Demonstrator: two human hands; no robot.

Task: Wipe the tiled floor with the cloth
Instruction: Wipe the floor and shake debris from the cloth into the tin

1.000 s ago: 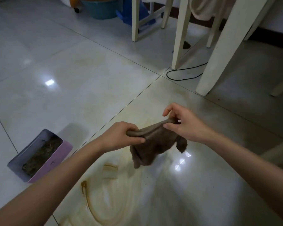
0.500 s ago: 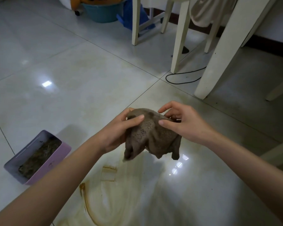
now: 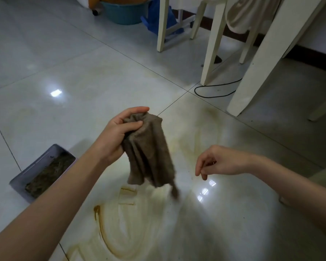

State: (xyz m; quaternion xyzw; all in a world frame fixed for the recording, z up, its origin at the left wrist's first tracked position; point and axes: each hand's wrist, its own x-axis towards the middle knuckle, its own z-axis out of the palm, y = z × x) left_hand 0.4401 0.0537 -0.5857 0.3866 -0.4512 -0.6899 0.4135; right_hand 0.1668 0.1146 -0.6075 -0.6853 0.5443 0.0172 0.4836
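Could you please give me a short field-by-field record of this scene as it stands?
tiled floor: glossy, with brown smears nearest the camera
cloth: brown, hanging above the smears
left hand: grips the cloth's bunched top
right hand: empty, fingers loosely curled, apart from the cloth
tin: lilac, on the floor at left, holding dark dried matter

Hands: two, left hand [image 3: 115,136] and right hand [image 3: 222,162]. Cloth [image 3: 149,151]: one, brown. Lilac tin [image 3: 36,166]: one, on left part of tiled floor [image 3: 64,63]. Teal basin [image 3: 124,10]: one, at far edge of floor. Blue bag [image 3: 156,16]: one, just beside basin. Cream furniture legs [image 3: 213,44]: six in view, far right part of floor. Black cable [image 3: 195,90]: one loop, between two legs. Pale hanging fabric [image 3: 243,16]: one piece. Light reflections [image 3: 56,93]: one alone, three clustered. Brown smear patch [image 3: 105,238]: one, nearest part of floor.
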